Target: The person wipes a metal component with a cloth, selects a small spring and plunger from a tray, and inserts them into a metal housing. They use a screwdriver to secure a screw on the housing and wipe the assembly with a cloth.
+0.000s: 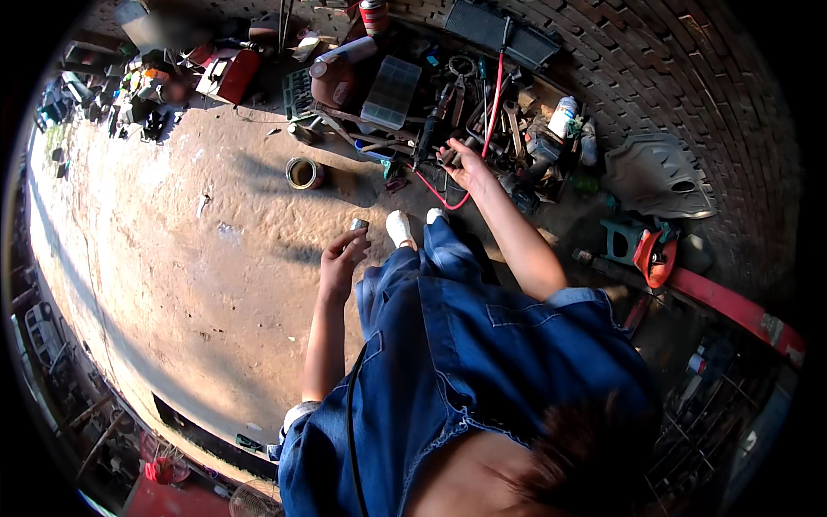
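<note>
My left hand (343, 256), over the floor in front of me, pinches a short silvery metal cylinder (359, 224) that looks like a wrench socket. Farther forward and to the right, my right hand (469, 168) reaches to the edge of the tool pile. Its fingers curl round dark metal cylinders (448, 156), also socket-like; how many they are I cannot tell. A pink-red hose (494, 108) runs down beside that hand and loops under it. Next to its fingertips lies a black tool (425, 138), its kind unclear.
An open tin can (303, 172) stands on the floor left of the pile. Beyond it are a clear-lidded organizer case (392, 91), a brown jug (332, 83) and a red metal box (228, 75). At right are wrenches (515, 129), a grey moulded panel (659, 177) and a red beam (732, 310).
</note>
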Motion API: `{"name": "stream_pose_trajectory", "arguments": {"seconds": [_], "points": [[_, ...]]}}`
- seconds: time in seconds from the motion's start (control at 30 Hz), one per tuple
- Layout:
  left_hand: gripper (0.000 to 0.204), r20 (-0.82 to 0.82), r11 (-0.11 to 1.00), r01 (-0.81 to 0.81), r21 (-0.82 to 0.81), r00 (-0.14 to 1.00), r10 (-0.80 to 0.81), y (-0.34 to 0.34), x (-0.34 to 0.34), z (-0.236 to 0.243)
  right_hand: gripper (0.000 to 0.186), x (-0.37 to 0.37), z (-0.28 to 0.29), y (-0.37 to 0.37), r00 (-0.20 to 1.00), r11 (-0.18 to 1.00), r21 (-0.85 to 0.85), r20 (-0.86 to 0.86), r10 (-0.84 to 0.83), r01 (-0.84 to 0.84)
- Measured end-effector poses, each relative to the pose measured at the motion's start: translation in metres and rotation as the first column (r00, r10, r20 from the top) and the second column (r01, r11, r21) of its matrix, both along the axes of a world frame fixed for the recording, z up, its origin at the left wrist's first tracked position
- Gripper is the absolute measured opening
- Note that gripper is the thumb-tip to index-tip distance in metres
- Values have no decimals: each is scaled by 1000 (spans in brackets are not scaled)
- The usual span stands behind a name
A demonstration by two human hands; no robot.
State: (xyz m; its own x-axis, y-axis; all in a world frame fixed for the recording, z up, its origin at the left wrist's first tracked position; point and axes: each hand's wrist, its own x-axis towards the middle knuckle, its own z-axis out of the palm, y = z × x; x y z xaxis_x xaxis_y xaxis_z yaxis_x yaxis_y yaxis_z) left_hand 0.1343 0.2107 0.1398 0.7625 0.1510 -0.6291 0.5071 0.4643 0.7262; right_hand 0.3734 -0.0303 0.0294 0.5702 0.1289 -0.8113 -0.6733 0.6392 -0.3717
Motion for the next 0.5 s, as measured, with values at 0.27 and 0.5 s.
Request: {"name": "stream_pose_trajectory", "arguments": {"seconds": [0.27, 0.5], "points": [[25, 74, 966, -240, -99, 966, 248, -3, 21, 18, 23, 77, -33, 47, 966, 910, -362, 81, 244, -200], [25, 52, 953, -277, -119, 957, 285, 0, 56, 25, 61, 91, -17, 25, 946, 933, -202, 72, 316, -296]]}}
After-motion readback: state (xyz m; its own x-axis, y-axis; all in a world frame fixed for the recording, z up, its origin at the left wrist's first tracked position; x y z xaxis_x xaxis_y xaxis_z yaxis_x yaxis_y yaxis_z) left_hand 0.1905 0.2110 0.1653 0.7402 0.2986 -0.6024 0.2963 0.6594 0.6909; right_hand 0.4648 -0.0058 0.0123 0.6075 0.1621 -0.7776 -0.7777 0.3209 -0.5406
